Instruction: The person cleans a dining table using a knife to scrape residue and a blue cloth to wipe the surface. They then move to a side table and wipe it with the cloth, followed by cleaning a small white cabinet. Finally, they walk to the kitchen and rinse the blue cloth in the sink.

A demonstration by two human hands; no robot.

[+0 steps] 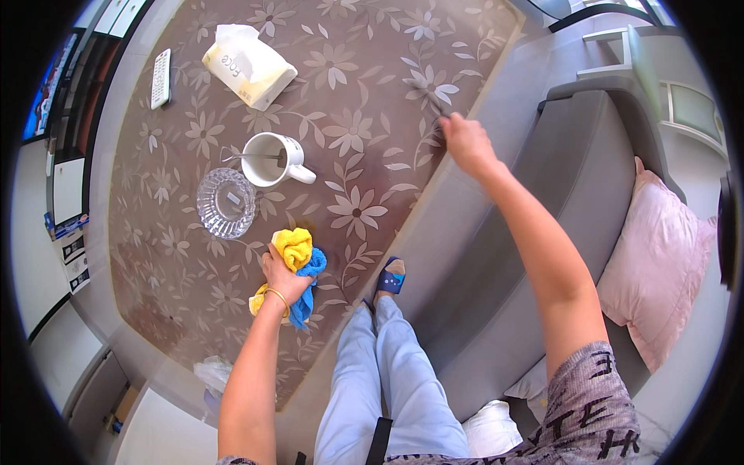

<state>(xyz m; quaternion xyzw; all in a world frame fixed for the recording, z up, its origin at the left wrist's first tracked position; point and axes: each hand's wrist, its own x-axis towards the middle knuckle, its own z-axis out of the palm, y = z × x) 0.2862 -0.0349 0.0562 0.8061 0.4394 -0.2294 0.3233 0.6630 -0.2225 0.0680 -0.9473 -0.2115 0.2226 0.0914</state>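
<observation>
My left hand (283, 276) is closed around a bunched towelling cloth in yellow (295, 247) and blue (302, 308), pressed low over the flower-patterned tabletop cover (349, 186). Whether this is one cloth or two cannot be told. Just beyond it sits a ribbed clear glass dish (225, 203) with a small pale label inside. A white mug (270, 160) stands beside the dish, with a metal utensil (256, 156) leaning in it. Over the table's right edge, my right hand (467, 142) grips a thin dark-handled utensil (435, 103), whose far end is blurred.
A soft tissue pack (250, 67) and a white remote control (161, 78) lie at the far side. To the right runs a grey sofa (558, 174) with a pink cushion (657, 267). A crumpled plastic bag (214, 374) is near the left forearm. A television (49, 87) stands at far left.
</observation>
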